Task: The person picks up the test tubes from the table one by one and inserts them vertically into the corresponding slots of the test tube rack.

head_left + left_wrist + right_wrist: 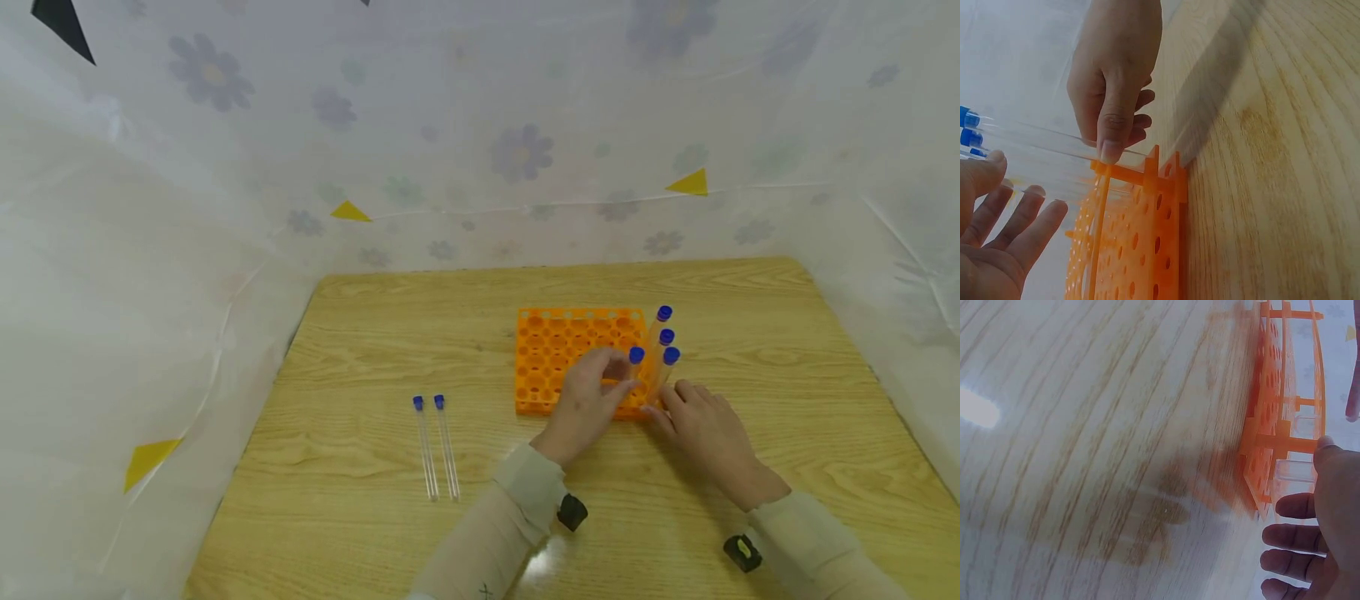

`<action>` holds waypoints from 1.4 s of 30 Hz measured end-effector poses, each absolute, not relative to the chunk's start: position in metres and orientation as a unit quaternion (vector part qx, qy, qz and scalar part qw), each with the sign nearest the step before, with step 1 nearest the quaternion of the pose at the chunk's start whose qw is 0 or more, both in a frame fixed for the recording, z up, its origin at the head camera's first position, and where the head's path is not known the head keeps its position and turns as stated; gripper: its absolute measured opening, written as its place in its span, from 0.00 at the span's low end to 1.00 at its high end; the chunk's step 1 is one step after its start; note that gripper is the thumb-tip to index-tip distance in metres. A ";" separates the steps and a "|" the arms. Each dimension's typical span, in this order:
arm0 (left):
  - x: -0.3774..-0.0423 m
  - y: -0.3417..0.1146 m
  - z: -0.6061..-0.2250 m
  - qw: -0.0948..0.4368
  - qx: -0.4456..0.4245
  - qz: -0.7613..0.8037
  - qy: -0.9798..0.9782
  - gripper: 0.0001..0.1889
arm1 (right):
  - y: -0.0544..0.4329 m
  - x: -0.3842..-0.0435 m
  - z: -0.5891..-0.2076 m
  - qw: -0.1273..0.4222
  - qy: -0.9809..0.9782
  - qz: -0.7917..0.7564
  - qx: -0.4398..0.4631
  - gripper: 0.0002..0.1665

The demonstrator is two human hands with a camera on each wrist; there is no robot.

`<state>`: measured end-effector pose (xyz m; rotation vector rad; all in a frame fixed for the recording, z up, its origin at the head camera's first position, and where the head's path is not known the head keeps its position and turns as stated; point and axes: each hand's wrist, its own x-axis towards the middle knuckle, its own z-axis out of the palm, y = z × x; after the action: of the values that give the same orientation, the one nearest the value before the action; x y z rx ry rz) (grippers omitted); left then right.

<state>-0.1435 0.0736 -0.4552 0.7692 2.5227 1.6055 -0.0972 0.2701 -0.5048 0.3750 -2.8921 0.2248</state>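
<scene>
An orange test tube rack (525, 367) stands on the table in the head view. Several clear test tubes with blue caps (667, 336) stand upright at its right end. My left hand (588, 400) is over the rack, thumb and index finger about one tube with a blue cap (636, 356). The left wrist view shows its other fingers (1035, 231) spread below the tubes. At the rack's near right corner, my right hand (708, 433) grips the frame, its thumb (1113, 134) on the orange edge. In the right wrist view, its fingers (1294, 536) lie beside a clear tube end (1294, 472).
Two capped test tubes (437, 450) lie side by side on the wooden table (337, 358), left of the rack. Pale flowered sheeting (450, 150) encloses the back and sides, with yellow triangles (687, 183) on it.
</scene>
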 end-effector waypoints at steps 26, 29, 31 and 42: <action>-0.146 0.076 -0.467 0.018 0.257 0.500 0.827 0.15 | 0.269 -0.096 -0.504 0.117 -0.981 0.087 0.128 0.12; -0.145 0.072 -0.465 0.028 0.251 0.487 0.836 0.18 | 0.269 -0.097 -0.504 0.116 -0.981 0.087 0.128 0.12; -0.145 0.068 -0.464 0.033 0.251 0.482 0.839 0.20 | 0.269 -0.097 -0.504 0.122 -0.980 0.085 0.131 0.13; -0.145 0.040 -0.461 0.058 0.233 0.489 0.839 0.23 | 0.269 -0.098 -0.503 0.105 -0.983 0.080 0.124 0.15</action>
<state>-0.1453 0.0401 -0.4609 0.7054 2.5420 1.4809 -0.0979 0.2686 -0.5025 0.3665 -2.8978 0.2353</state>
